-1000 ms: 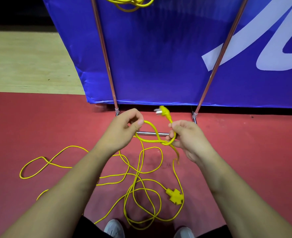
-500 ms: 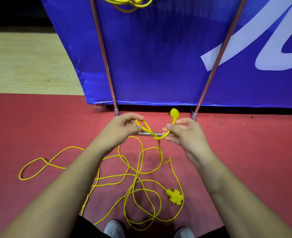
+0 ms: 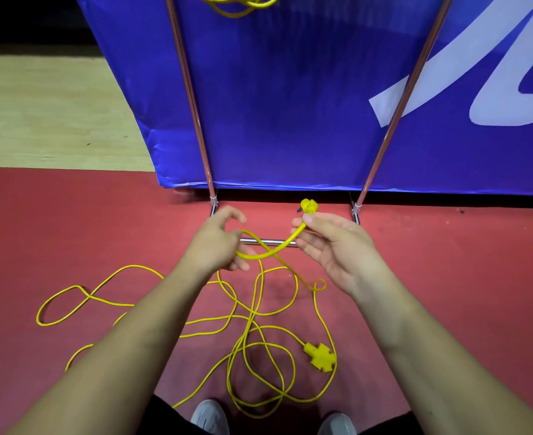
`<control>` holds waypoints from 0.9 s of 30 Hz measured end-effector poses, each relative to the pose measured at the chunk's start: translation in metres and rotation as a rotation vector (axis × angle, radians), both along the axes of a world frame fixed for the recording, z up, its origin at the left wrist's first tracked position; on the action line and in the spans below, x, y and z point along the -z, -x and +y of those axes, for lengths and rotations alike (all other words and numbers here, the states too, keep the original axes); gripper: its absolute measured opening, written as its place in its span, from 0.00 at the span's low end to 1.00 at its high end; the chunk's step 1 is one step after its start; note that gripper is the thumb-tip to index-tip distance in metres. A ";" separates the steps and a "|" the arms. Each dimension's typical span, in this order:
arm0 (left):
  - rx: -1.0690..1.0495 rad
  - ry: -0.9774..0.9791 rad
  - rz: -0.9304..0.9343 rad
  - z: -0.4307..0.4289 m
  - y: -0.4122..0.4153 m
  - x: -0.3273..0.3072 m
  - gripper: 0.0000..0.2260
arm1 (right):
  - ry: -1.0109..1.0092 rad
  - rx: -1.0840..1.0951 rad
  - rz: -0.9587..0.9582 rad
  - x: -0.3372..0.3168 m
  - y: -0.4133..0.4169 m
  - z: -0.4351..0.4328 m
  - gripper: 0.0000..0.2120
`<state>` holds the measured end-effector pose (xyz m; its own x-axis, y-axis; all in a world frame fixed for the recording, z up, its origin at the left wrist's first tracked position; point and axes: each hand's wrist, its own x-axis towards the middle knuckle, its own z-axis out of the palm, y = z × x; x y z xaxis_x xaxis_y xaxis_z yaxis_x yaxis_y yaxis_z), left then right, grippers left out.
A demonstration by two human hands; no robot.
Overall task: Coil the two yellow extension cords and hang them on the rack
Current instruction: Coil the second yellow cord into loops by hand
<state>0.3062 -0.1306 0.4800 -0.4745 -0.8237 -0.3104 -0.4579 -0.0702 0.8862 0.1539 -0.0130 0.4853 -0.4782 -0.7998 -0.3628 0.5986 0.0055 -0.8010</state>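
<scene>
A yellow extension cord [image 3: 252, 328] lies in loose tangled loops on the red floor, its cross-shaped socket block [image 3: 319, 356] at the right. My right hand [image 3: 331, 246] pinches the cord just below its plug [image 3: 309, 206], which points up. My left hand [image 3: 216, 243] grips the same cord a short way along, and a crossed loop [image 3: 268, 251] spans between the hands. A second yellow cord [image 3: 237, 3] hangs coiled at the top edge, on the rack. The rack's two copper poles [image 3: 189, 89] rise from a metal foot bar [image 3: 271, 241].
A large blue banner [image 3: 290, 105] with white lettering stands behind the rack. Pale wooden floor [image 3: 55, 114] lies at the far left. My two shoes [image 3: 210, 417] show at the bottom edge, among the cord's loops.
The hands have moved apart, stretching the small loop out flatter. The right hand has turned palm-up and the plug now points straight up.
</scene>
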 end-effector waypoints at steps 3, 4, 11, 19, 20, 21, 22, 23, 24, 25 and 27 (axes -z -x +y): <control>0.146 0.446 -0.242 -0.005 -0.005 0.007 0.16 | -0.126 -0.064 0.283 0.000 -0.003 0.000 0.06; 0.203 0.626 -0.205 -0.005 -0.007 0.005 0.24 | -0.163 -0.098 0.406 0.001 -0.003 0.000 0.07; 0.724 0.714 -0.060 0.005 0.002 0.001 0.16 | -0.120 -0.380 0.820 0.004 -0.005 0.002 0.04; 0.124 -0.093 0.462 -0.006 -0.007 -0.021 0.11 | -0.219 -0.352 1.164 0.014 0.026 0.003 0.07; 0.025 -0.223 0.607 -0.012 -0.010 -0.023 0.10 | -0.283 -0.326 1.197 0.019 0.031 0.004 0.10; -0.036 -0.310 0.681 -0.017 -0.015 -0.025 0.09 | -0.316 -0.287 1.178 0.022 0.034 0.004 0.12; -0.038 -0.328 0.654 -0.022 -0.021 -0.026 0.09 | -0.303 -0.238 1.089 0.024 0.036 0.005 0.13; 0.027 -0.293 0.543 -0.024 -0.026 -0.027 0.09 | -0.253 -0.186 0.949 0.025 0.036 0.004 0.12; 0.143 -0.245 0.404 -0.025 -0.031 -0.026 0.09 | -0.210 -0.133 0.831 0.025 0.035 0.003 0.11; 0.278 -0.215 0.288 -0.023 -0.035 -0.025 0.08 | -0.183 -0.087 0.783 0.023 0.034 0.001 0.10; 0.473 -0.235 0.208 -0.018 -0.038 -0.024 0.08 | -0.214 -0.057 0.919 0.025 0.037 0.000 0.10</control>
<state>0.3438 -0.1488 0.5039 -0.8456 -0.4270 -0.3202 -0.3049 -0.1061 0.9465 0.1171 -0.0134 0.4608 -0.6119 -0.7909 -0.0048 -0.2723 0.2163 -0.9376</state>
